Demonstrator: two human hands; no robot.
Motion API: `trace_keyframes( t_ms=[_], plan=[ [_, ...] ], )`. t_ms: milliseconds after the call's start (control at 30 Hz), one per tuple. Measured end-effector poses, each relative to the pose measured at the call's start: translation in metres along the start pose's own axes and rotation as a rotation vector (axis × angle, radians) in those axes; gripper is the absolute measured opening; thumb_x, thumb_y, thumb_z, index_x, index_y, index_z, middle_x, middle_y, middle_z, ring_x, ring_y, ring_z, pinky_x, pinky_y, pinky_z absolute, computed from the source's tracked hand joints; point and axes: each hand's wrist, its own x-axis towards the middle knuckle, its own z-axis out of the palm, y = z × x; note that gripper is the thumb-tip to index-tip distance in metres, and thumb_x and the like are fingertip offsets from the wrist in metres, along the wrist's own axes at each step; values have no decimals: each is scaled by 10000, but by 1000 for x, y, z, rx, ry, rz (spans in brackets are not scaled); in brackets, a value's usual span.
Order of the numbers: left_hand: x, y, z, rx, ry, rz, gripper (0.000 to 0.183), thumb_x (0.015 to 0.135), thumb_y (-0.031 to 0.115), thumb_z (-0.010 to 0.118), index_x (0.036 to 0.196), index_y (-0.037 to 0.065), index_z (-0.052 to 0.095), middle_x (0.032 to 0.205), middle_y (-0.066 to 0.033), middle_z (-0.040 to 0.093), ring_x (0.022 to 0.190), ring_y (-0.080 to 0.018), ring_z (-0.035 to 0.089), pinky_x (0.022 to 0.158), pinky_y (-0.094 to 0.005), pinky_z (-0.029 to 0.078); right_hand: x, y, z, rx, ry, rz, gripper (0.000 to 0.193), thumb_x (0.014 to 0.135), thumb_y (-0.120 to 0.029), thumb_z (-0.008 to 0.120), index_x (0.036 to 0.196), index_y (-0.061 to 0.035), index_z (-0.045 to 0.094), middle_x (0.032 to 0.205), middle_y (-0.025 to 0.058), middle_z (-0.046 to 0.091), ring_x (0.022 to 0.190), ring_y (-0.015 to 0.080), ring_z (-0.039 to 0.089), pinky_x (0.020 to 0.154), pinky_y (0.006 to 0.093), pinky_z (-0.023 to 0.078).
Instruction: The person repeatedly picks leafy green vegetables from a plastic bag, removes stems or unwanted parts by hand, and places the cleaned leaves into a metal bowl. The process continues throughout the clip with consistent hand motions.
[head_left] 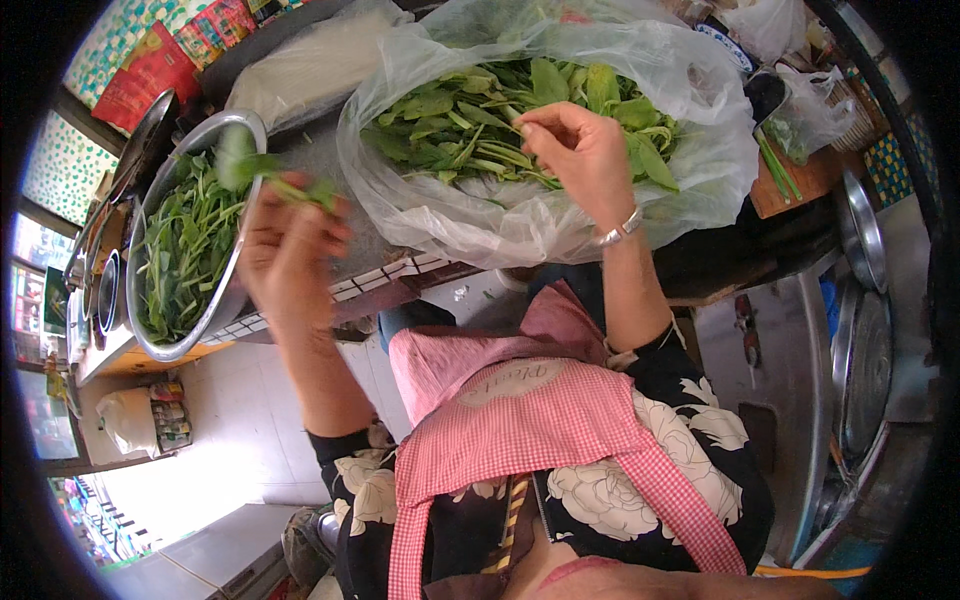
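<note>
My left hand, smeared by motion, is closed around a sprig of leafy greens beside the inner rim of a metal basin. Loose leafy greens with long stems fill that basin. Over a large clear plastic bag, spread open on the counter, my right hand pinches thumb and forefinger together. A pale bit of stem seems to show at its fingertips, too small to be sure. Beneath it lies a heap of the same greens inside the bag. A silver bracelet circles my right wrist.
Behind the basin lies a clear plastic sheet or bag on the dark counter. Red packets and a wok stand far left. Green stalks lie on a wooden board at right, near metal lids.
</note>
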Motion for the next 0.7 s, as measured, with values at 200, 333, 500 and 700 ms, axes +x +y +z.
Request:
trace_keyframes(
  t_ms=[200,333,500,700],
  plan=[
    [50,63,-83,1685,544,236,476,898,214,781,1318,75,604,1181,-144,754,997,-288,750,817,-393,598,5,22,0,-846,92,-240,207,860,-89,762,1061,-134,783,1005,72,700,857,279,711,773,396,575],
    [57,64,-104,1994,491,324,626,851,243,792,1436,141,593,1449,-127,627,1376,-345,554,1119,-479,459,13,34,39,-834,-42,-407,194,860,-107,763,1047,-154,781,1008,65,680,879,278,695,793,413,574],
    [44,46,-93,1883,373,396,529,872,214,773,1379,142,640,1477,-103,607,1402,-349,529,1129,-464,457,22,44,45,-671,-30,-323,213,848,-98,784,1057,-137,779,987,53,689,804,244,684,735,366,560],
    [29,11,-37,1392,184,695,332,868,56,765,1196,101,747,1278,-110,728,1243,-345,656,1034,-429,527,28,41,20,9,154,17,134,904,-128,783,955,-10,749,832,44,727,701,144,669,642,306,526]
  ],
)
